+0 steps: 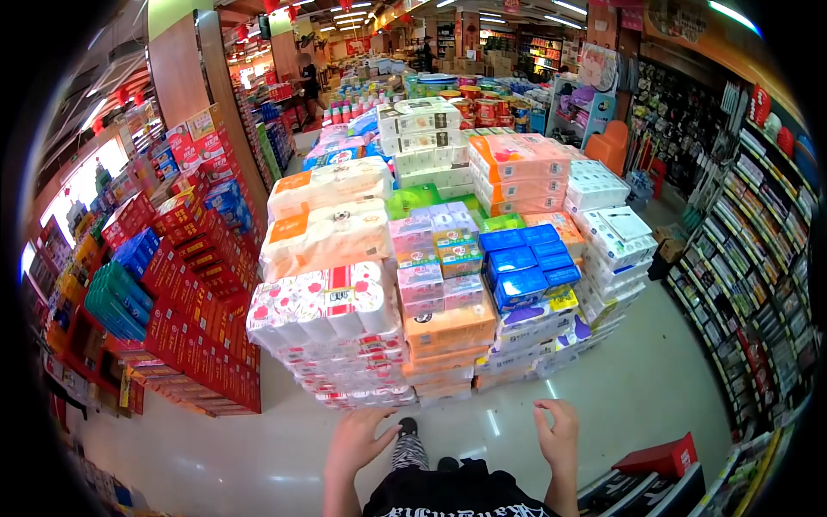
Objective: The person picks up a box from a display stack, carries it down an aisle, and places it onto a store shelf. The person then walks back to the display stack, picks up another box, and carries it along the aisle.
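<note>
My left hand point(357, 439) hangs in front of my body with the thumb apart from the fingers and nothing in it. On the other side, my right hand point(559, 433) is raised, its fingers slightly bent, also holding nothing. Both are apart from the big display of paper goods ahead. Closest to my left hand are toilet roll packs point(323, 302) with a red flower print, stacked high. Beside them stand orange tissue packs point(448, 327) with small pink packs point(420, 284) on top. Shiny blue packs point(521, 289) sit further right, over white and purple ones.
Red boxes point(202, 336) are piled on the left by a wooden pillar point(183, 77). A tall shelf point(749, 258) of small goods lines the right side. An orange chair point(608, 148) stands behind the display. Two people are far back. Pale glossy floor point(284, 470) surrounds me.
</note>
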A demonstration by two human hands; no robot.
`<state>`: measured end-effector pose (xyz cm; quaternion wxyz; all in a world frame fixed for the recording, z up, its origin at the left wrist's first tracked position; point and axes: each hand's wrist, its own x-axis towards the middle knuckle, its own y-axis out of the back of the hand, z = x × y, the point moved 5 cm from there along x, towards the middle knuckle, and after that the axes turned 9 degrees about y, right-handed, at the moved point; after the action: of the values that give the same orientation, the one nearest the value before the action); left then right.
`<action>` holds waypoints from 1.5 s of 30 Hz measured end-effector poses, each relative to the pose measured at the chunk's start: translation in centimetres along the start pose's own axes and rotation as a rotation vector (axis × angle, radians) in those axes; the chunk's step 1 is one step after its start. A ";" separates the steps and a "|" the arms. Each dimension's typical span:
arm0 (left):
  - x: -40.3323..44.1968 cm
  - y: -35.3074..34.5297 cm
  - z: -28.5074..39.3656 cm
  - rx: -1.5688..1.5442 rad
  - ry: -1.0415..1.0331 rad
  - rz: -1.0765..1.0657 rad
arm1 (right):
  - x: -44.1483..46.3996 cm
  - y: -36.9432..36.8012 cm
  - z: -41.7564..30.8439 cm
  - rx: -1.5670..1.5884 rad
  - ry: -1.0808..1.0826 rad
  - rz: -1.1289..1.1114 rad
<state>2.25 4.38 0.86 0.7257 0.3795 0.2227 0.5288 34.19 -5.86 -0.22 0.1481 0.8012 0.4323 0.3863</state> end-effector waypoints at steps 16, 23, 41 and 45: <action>20.5 -0.5 -5.5 -0.064 -0.057 -0.026 | 18.5 -16.6 0.6 0.063 0.279 -0.265; 28.5 -5.7 -7.2 -0.053 -0.228 0.039 | 22.2 -27.9 4.0 -0.015 0.332 -0.370; 33.3 -8.9 -6.4 0.001 0.141 0.191 | 28.4 -30.3 7.9 0.027 0.456 -0.763; 32.0 -9.3 -6.9 -0.088 0.256 0.226 | 29.2 -30.1 8.1 0.078 0.491 -0.842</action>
<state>13.73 35.11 -8.15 0.6433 0.2994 0.2460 0.6603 32.39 36.02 -8.42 0.1550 0.4468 0.7551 0.4540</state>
